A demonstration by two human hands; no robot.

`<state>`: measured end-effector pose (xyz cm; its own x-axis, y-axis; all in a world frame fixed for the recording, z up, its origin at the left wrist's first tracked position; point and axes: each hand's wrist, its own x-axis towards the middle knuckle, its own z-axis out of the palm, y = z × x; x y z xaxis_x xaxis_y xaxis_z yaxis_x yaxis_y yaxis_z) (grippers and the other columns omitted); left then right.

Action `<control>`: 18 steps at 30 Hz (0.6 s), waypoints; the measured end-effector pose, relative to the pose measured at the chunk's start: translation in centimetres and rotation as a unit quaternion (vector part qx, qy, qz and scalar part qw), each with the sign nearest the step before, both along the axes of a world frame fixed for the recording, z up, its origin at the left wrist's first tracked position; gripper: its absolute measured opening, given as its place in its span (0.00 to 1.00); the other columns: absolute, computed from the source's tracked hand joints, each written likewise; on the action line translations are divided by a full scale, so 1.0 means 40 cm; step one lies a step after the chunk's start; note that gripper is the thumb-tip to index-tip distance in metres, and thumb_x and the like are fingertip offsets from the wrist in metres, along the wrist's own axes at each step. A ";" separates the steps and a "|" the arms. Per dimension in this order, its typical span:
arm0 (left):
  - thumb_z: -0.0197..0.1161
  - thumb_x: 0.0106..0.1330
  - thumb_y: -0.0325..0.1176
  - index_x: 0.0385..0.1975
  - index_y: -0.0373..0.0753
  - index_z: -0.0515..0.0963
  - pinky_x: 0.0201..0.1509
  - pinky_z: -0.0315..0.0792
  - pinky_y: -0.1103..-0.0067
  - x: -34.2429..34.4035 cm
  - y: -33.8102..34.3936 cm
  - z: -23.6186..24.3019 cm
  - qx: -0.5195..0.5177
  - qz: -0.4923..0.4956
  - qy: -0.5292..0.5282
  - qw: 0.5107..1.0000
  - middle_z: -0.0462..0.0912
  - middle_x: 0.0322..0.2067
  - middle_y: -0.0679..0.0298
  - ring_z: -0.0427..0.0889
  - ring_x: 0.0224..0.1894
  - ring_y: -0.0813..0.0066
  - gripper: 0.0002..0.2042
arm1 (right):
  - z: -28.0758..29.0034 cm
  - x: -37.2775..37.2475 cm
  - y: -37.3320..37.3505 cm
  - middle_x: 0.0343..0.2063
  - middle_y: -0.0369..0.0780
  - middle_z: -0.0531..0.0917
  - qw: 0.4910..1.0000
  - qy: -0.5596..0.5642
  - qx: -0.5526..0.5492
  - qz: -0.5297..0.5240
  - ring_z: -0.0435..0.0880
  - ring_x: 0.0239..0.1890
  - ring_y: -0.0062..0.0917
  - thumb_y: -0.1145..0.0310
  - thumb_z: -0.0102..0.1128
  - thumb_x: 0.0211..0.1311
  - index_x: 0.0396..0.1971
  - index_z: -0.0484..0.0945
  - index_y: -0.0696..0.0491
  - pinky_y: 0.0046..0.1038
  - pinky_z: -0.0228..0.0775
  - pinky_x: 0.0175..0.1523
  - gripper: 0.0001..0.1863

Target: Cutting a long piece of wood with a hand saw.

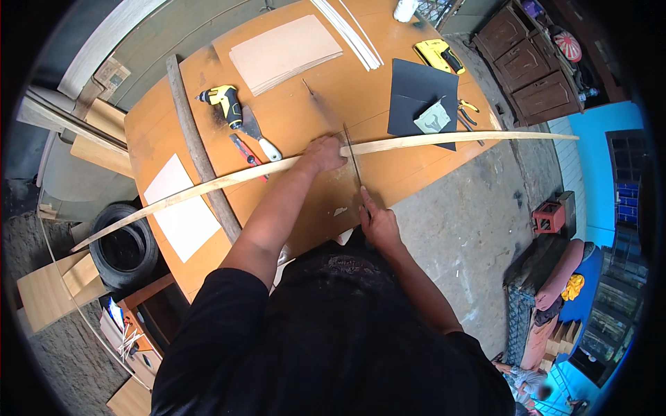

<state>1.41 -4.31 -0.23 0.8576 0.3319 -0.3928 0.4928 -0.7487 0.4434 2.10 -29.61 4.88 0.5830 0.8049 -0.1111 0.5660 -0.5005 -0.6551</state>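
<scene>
A long, pale wooden strip (pixel 444 139) lies across the orange-brown table (pixel 284 104), and both its ends reach past the table's edges. My left hand (pixel 325 154) is closed round the strip near its middle, holding it down. Just right of those fingers, a thin dark handsaw (pixel 354 157) crosses the strip, its blade seen nearly edge-on. My right hand (pixel 379 220) grips the saw's near end, with the index finger stretched along it. The fist hides most of the handle. How deep the blade sits in the wood, I cannot tell.
Left of my hands lie a yellow-black drill (pixel 223 105), a scraper (pixel 266 144), a red utility knife (pixel 246 150) and a rough wooden pole (pixel 191 132). Farther right are black sheet (pixel 409 90), pliers (pixel 468 107) and a yellow power tool (pixel 438 55). Tyres (pixel 125 243) stand at left.
</scene>
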 end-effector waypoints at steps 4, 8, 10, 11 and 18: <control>0.64 0.54 0.46 0.42 0.37 0.82 0.59 0.71 0.66 0.009 -0.025 0.048 0.020 -0.001 0.024 1.000 0.82 0.45 0.50 0.79 0.53 0.56 0.21 | 0.018 -0.032 -0.075 0.21 0.53 0.80 1.000 0.024 -0.008 0.001 0.80 0.24 0.50 0.66 0.53 0.63 0.62 0.68 0.51 0.48 0.73 0.33 0.26; 0.63 0.54 0.46 0.41 0.37 0.82 0.58 0.72 0.66 0.011 -0.025 0.042 0.030 -0.005 0.032 0.999 0.82 0.44 0.50 0.80 0.51 0.55 0.21 | 0.051 -0.042 -0.110 0.22 0.52 0.81 1.000 0.023 0.002 0.020 0.81 0.23 0.48 0.65 0.53 0.63 0.62 0.68 0.51 0.47 0.73 0.32 0.26; 0.63 0.54 0.46 0.41 0.38 0.82 0.57 0.73 0.65 0.013 -0.026 0.040 0.039 -0.005 0.033 0.999 0.83 0.43 0.50 0.81 0.49 0.54 0.20 | 0.053 -0.024 -0.067 0.22 0.52 0.81 0.999 0.032 -0.021 0.012 0.81 0.23 0.48 0.65 0.54 0.63 0.62 0.67 0.50 0.47 0.73 0.32 0.27; 0.62 0.54 0.46 0.40 0.37 0.82 0.56 0.73 0.65 0.015 -0.026 0.045 0.039 -0.004 0.041 0.998 0.83 0.43 0.50 0.81 0.49 0.54 0.20 | 0.053 -0.015 -0.045 0.22 0.52 0.81 0.998 0.043 -0.045 0.003 0.82 0.23 0.47 0.65 0.54 0.63 0.63 0.67 0.50 0.47 0.73 0.32 0.27; 0.62 0.56 0.49 0.39 0.36 0.83 0.54 0.75 0.65 0.013 -0.034 0.066 0.053 0.015 0.048 0.997 0.83 0.42 0.49 0.82 0.48 0.54 0.21 | 0.057 -0.036 -0.073 0.21 0.55 0.79 0.999 0.029 -0.028 -0.005 0.82 0.26 0.49 0.67 0.56 0.63 0.62 0.69 0.51 0.45 0.74 0.34 0.26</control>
